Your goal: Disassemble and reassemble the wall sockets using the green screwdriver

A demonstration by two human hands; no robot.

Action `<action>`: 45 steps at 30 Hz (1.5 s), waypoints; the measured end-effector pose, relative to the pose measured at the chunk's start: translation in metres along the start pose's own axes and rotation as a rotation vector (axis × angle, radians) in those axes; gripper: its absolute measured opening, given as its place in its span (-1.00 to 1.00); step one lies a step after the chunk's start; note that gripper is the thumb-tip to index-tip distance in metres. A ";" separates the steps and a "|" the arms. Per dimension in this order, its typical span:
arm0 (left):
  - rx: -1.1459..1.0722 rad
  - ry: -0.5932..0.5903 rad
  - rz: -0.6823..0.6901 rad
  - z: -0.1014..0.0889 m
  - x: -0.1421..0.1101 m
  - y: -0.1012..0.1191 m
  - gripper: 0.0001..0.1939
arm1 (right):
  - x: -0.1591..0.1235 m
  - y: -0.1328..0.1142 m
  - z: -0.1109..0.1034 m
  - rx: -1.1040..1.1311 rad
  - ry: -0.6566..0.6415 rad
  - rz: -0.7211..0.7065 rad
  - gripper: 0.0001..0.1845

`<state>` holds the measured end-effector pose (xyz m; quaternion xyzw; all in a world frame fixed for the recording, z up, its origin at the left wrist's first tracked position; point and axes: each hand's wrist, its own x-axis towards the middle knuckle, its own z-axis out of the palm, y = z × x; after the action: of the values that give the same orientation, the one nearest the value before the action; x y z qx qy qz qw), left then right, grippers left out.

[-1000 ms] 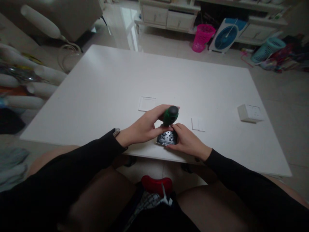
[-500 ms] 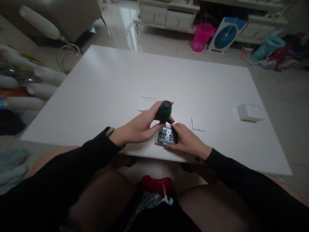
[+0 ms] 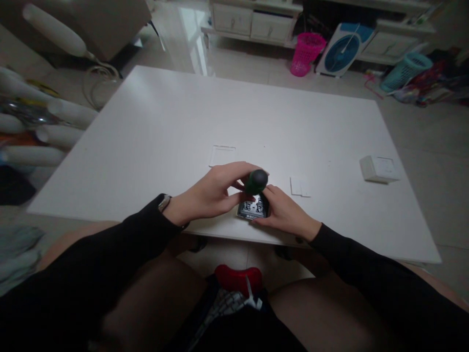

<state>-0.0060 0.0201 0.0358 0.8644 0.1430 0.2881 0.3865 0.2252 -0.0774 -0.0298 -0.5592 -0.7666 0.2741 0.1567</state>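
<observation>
My left hand (image 3: 225, 190) is closed around the green handle of a screwdriver (image 3: 255, 182), seen mostly from its dark butt end. The tool's tip is hidden beneath the handle and fingers. Below it, near the table's front edge, lies a small square electrical socket (image 3: 252, 211) with a dark rim and a pale face with dark openings. My right hand (image 3: 282, 208) grips this socket by its right side, thumb at the front edge and fingers at the back. The upper part of the socket is covered by the left hand and the screwdriver.
On the white table (image 3: 176, 117) lie a clear rectangular cover (image 3: 222, 155) behind my left hand and flat white plates (image 3: 300, 187) to the right. A white box (image 3: 379, 169) stands near the right edge. Beneath the front edge, a red object (image 3: 239, 279) sits between the legs.
The screwdriver handle has tilted, its butt end shifting right and toward me. My left hand has moved slightly along with it, covering more of the socket. The right hand keeps its grip.
</observation>
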 end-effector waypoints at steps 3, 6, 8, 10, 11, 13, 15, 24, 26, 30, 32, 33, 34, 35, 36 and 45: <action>-0.068 -0.010 -0.084 -0.003 -0.002 -0.002 -0.39 | 0.000 0.000 0.000 0.006 -0.017 0.024 -0.31; -0.092 -0.033 -0.078 -0.002 -0.002 -0.005 -0.35 | 0.000 0.000 -0.001 0.005 -0.023 0.027 -0.30; -0.072 -0.032 -0.047 0.000 -0.002 -0.006 -0.45 | 0.000 0.000 -0.002 0.004 -0.026 0.025 -0.29; -0.058 -0.023 -0.037 0.004 -0.002 -0.006 -0.56 | 0.000 0.000 -0.002 0.010 -0.025 0.022 -0.30; -0.067 -0.020 -0.045 0.006 -0.002 -0.006 -0.58 | 0.000 -0.001 -0.002 0.013 -0.024 0.019 -0.31; -0.104 -0.027 -0.083 0.009 -0.001 -0.005 -0.59 | 0.000 -0.001 -0.003 0.015 -0.025 0.016 -0.37; -0.123 -0.034 -0.092 0.010 0.000 -0.003 -0.62 | 0.000 -0.002 -0.003 0.012 -0.027 0.018 -0.43; -0.194 0.068 -0.123 0.005 0.000 -0.008 -0.50 | 0.000 -0.001 -0.001 -0.001 -0.023 0.031 -0.35; -0.208 0.066 -0.137 0.004 0.000 -0.008 -0.49 | -0.001 -0.001 -0.001 0.005 -0.027 0.037 -0.32; -0.226 -0.009 -0.107 0.003 -0.001 -0.004 -0.55 | -0.001 -0.001 -0.002 0.009 -0.035 0.046 -0.31; -0.219 -0.042 -0.090 0.003 -0.001 -0.003 -0.55 | 0.000 -0.002 -0.003 0.004 -0.034 0.037 -0.33; -0.207 -0.050 -0.090 0.004 -0.002 -0.003 -0.55 | 0.000 -0.002 -0.003 0.003 -0.033 0.031 -0.34; -0.193 -0.052 -0.095 0.005 -0.002 -0.003 -0.55 | 0.000 -0.002 -0.003 0.003 -0.031 0.027 -0.34; -0.181 -0.045 -0.105 0.007 -0.002 -0.004 -0.55 | 0.000 -0.002 -0.003 0.003 -0.030 0.023 -0.34; -0.173 -0.033 -0.115 0.009 -0.003 -0.005 -0.55 | 0.000 -0.002 -0.003 0.003 -0.029 0.022 -0.34; -0.251 0.066 -0.154 0.016 -0.001 -0.009 -0.51 | 0.001 -0.001 -0.001 0.005 -0.031 0.025 -0.33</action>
<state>0.0026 0.0161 0.0196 0.7856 0.1845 0.3014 0.5078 0.2245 -0.0765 -0.0283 -0.5642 -0.7611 0.2867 0.1425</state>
